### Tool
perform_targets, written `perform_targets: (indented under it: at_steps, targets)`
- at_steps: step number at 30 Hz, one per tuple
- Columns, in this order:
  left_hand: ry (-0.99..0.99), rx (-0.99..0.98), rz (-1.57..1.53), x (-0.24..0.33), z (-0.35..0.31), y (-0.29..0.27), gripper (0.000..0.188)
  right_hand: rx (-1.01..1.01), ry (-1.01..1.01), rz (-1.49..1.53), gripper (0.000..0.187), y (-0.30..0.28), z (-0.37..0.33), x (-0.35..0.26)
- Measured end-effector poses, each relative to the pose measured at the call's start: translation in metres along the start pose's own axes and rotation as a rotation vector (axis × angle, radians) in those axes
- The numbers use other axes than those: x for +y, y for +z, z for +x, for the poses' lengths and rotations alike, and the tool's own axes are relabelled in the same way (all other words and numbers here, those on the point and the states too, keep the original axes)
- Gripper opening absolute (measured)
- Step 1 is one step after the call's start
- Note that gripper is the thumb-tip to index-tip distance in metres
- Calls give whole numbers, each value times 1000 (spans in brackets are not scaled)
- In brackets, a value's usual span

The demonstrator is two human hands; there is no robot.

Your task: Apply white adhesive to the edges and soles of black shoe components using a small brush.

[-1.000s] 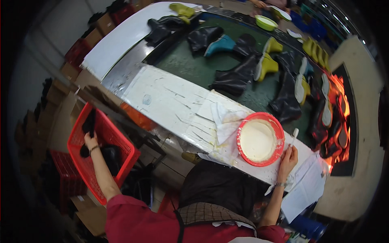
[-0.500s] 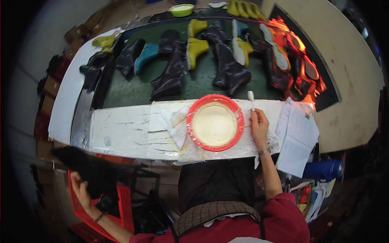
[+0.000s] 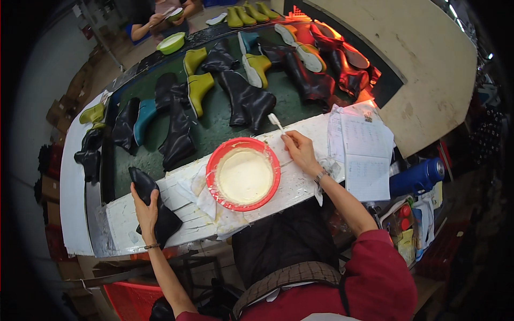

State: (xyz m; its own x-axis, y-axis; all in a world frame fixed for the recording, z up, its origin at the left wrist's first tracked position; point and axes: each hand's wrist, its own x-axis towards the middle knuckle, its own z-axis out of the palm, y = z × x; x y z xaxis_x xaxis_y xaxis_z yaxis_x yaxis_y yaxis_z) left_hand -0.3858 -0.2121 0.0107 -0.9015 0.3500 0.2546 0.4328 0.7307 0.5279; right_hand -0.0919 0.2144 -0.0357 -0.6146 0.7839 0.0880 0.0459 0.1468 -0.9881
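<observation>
In my left hand (image 3: 144, 216) is a black leather boot (image 3: 168, 220), its tip angled away from me, over the left end of a white board (image 3: 118, 214). My fingers and thumb are wrapped round it. Between my right thumb and fingers I pinch the handle of a small white brush (image 3: 275, 121), shaped like a toothbrush, bristle end pointing away. My right hand (image 3: 302, 154) hovers beside a red bowl (image 3: 213, 156) of thick cream-coloured paste (image 3: 243, 176). Paste is smeared on the bowl's rim. A stained white cloth (image 3: 195, 190) lies left of the bowl.
Several black, yellow and teal boots lie across a green conveyor belt (image 3: 214, 120), some under an orange glow at far right. Papers (image 3: 367, 155) and a blue flask (image 3: 415, 177) are to my right. A red basket (image 3: 134, 299) stands lower left. Across the belt, a person (image 3: 166, 18) holds a bowl.
My left hand has brought the black boot up from over the red basket to the white board. The view has turned, bringing the person opposite into sight. My right hand keeps the brush.
</observation>
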Motion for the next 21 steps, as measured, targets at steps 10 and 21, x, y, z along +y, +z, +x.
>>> perform_targets:
  at_steps: [10,21]
  targets:
    - [-237,-141,178,10,12,12,139,-61,-442,-297,21,0,-7,-69]
    - [-234,-123,86,-2,18,3,122,-287,10,746,41,12,35,-69]
